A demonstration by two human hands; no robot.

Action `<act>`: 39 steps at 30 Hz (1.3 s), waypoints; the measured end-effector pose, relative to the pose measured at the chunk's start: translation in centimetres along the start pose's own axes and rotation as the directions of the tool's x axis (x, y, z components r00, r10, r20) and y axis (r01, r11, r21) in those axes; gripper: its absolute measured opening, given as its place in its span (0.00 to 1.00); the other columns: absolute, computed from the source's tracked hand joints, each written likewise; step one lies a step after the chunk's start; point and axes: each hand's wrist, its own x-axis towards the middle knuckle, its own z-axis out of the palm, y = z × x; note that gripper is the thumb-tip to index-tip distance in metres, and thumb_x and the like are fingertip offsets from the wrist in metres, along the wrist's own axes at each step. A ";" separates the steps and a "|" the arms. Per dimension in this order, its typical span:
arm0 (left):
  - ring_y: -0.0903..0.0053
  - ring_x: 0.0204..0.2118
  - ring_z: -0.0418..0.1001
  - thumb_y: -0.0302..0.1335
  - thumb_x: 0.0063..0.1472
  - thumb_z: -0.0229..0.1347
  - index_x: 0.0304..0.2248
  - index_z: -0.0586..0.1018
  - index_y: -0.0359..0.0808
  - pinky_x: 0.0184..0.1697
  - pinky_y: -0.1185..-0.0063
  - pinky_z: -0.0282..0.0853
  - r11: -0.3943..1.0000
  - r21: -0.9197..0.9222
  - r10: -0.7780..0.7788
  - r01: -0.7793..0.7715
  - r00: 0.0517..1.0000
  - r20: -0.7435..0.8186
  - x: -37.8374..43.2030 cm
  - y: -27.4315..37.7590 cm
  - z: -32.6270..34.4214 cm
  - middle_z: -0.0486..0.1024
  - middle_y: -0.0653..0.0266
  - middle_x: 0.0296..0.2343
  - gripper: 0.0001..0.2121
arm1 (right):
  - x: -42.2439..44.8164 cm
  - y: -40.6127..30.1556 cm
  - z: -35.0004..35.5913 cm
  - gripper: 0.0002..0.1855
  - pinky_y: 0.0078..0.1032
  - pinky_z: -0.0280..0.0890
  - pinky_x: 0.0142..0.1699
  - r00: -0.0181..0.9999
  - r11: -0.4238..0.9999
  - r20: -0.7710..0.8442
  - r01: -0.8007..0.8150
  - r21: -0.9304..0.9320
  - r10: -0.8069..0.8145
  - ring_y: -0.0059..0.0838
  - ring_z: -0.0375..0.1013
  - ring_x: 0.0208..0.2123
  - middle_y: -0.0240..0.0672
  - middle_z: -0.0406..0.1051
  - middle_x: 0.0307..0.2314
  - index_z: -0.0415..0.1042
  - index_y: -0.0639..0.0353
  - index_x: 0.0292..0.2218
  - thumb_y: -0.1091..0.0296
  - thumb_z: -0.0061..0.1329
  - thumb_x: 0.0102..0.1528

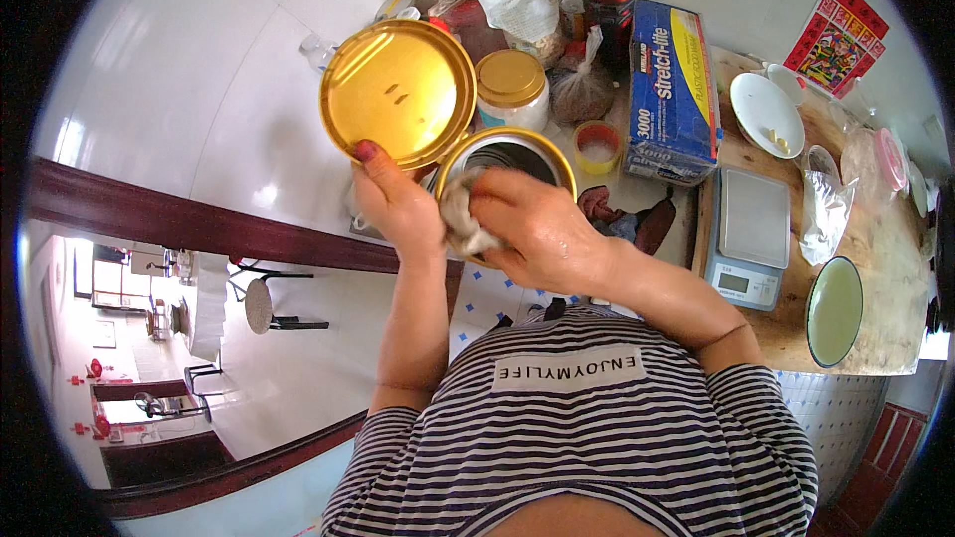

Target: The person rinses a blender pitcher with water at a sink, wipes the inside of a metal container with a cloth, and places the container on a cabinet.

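My left hand (395,201) grips the edge of a round gold metal lid (399,93), thumb on its shiny face. The lid is tilted up beside an open round tin (563,164) with a gold rim and a silvery inside; whether the two are joined I cannot tell. Bunched in my right hand (533,227) is a pale, greyish cloth (462,216), pressed at the near left rim of the tin. The skin of that hand looks wet. The tin's lower part is hidden by my hands.
A gold-lidded jar (511,86), tied plastic bag (583,93), tape roll (597,147) and plastic wrap box (670,89) stand behind the tin. On the wooden table (761,339) at right are a digital scale (750,231), enamel bowl (834,312) and white plate (767,115). Dark cloth (630,220) lies nearby.
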 end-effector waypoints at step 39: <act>0.78 0.29 0.70 0.38 0.64 0.41 0.36 0.67 0.28 0.37 0.81 0.65 0.983 0.052 -0.185 0.178 0.915 0.359 1.9 -1.8 -0.4 0.71 0.58 0.30 0.17 | -0.3 6.0 4.4 0.17 0.27 0.68 0.40 0.595 -0.326 0.602 -0.513 0.794 0.532 0.31 0.72 0.34 0.40 0.70 0.34 0.64 0.67 0.42 0.85 0.40 0.48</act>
